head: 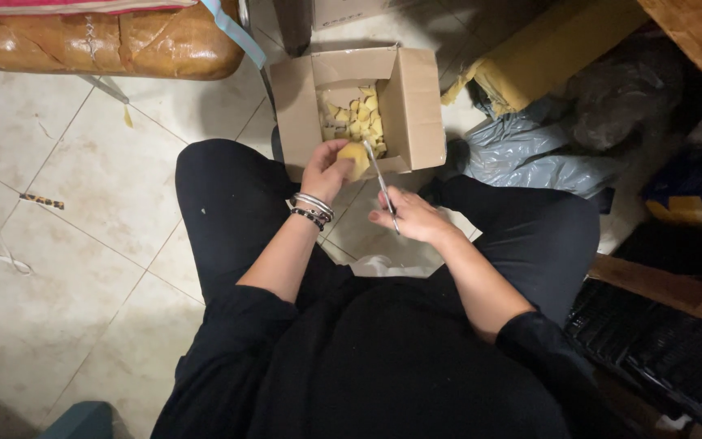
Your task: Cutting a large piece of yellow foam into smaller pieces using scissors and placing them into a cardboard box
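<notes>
An open cardboard box (416, 106) stands on the tiled floor between my knees, holding several yellow cut pieces (359, 114). My left hand (327, 169), with bracelets on the wrist, grips a larger yellow piece (356, 157) at the box's near edge. My right hand (410, 215) holds a pair of metal scissors (379, 177) whose blades point toward the yellow piece.
A brown wrapped bundle (107, 45) lies at the top left. Grey plastic bags (530, 158) and a yellow-brown carton (546, 49) sit to the right of the box. A wooden frame and black grid (660, 341) fill the lower right. Pale floor tiles (67, 211) spread left.
</notes>
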